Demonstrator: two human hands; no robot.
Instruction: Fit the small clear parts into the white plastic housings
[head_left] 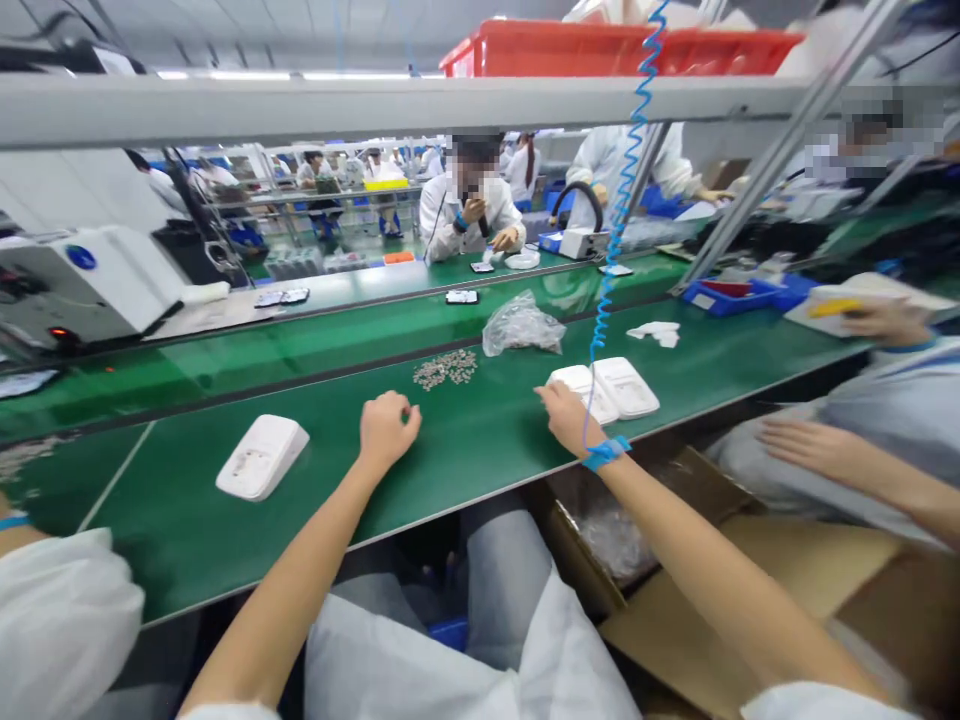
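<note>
My left hand [386, 428] rests on the green bench top [480, 440] with its fingers curled into a loose fist; whatever is in it is hidden. A heap of small silver parts [445, 368] lies just beyond it. My right hand [564, 415] touches the near edge of a white plastic housing [581, 388], fingers bent down on it. A second white housing [627, 386] lies right beside the first. A blue wrist strap [606, 452] with a coiled blue cord [619, 210] circles my right wrist. Another white housing [262, 456] lies to the left.
A crumpled clear plastic bag [521, 326] lies behind the parts. An open cardboard box [622, 540] stands below the bench on my right. A co-worker's arm [832, 455] reaches in at right. A white machine [82, 285] sits at far left. Other people work across the belt.
</note>
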